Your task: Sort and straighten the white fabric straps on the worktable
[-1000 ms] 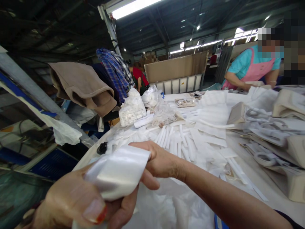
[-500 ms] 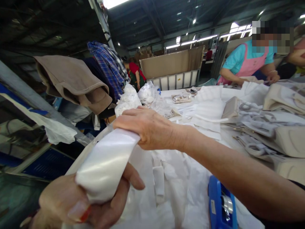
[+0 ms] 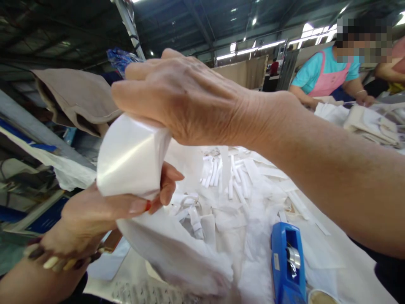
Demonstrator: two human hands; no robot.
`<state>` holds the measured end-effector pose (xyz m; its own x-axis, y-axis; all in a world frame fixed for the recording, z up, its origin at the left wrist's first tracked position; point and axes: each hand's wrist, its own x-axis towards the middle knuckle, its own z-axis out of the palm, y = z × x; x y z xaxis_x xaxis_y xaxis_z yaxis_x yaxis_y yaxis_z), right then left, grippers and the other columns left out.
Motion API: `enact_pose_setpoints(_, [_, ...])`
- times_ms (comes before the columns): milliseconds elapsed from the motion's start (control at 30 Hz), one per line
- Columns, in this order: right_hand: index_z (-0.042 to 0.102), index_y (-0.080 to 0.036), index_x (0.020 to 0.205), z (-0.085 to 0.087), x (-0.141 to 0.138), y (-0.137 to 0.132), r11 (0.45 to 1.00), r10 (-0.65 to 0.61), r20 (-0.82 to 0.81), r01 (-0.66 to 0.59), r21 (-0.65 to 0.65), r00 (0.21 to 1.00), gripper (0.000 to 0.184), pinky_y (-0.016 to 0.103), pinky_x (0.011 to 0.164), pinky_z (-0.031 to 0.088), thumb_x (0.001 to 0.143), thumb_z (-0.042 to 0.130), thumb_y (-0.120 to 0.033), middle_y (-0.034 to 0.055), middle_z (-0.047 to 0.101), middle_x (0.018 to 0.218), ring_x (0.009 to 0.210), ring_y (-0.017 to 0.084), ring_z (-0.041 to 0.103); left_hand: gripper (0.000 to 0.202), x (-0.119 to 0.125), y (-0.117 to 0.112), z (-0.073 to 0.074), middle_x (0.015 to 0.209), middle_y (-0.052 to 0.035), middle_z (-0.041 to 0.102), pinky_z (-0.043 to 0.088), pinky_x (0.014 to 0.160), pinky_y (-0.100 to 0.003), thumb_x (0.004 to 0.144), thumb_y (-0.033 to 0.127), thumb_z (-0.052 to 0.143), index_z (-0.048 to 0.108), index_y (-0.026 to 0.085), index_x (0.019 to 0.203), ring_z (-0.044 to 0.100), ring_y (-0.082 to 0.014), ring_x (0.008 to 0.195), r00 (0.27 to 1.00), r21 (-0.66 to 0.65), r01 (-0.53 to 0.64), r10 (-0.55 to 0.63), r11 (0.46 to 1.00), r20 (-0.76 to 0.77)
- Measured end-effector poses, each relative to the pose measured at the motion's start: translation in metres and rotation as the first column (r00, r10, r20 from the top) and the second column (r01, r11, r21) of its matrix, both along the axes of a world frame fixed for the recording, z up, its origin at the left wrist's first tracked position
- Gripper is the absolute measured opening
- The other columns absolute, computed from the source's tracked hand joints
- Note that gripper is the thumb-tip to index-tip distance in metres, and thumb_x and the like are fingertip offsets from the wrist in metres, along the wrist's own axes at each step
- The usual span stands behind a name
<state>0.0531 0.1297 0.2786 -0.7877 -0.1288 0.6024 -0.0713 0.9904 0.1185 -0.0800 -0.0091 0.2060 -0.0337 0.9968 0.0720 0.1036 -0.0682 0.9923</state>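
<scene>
A smooth, glossy white strip of sheet material (image 3: 129,156) is bent in a curve between my two hands. My left hand (image 3: 98,207) grips its lower part, thumb across the front and fingers behind. Over the upper end my right hand (image 3: 186,93) is closed, its fingers bent above the strip and its fingertips hidden. Below my left hand hangs a wider, soft white sheet (image 3: 183,257), blurred at its lower edge; whether it joins the strip I cannot tell.
A blue tape dispenser (image 3: 286,257) stands on the table at front right, beside a round container (image 3: 321,297). Short white strips (image 3: 238,179) lie scattered mid-table. Beige bags (image 3: 371,124) are at right, near a co-worker in a pink apron (image 3: 327,78). Brown cloth (image 3: 74,95) hangs at left.
My right hand has risen closer to the camera, and the strip now stands more upright and curved. My left hand has turned and moved up. The view has tilted down, showing more table.
</scene>
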Motion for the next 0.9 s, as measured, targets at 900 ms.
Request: enact_pose_setpoints(900, [0.060,-0.016,0.086,-0.185,0.020,0.046,0.513,-0.186,-0.226,-0.102,-0.852,0.956,0.019,0.027,0.072,0.046,0.083,0.059,-0.035,0.0002,0.060,0.079,0.074,0.012,0.055,0.015,0.034,0.095,0.034,0.065,-0.0046,0.046,0.032,0.043,-0.015,0.074,0.000,0.037,0.047,0.010,0.070,0.037,-0.0062,0.048,0.880,-0.069,-0.426,0.431,0.902,0.200])
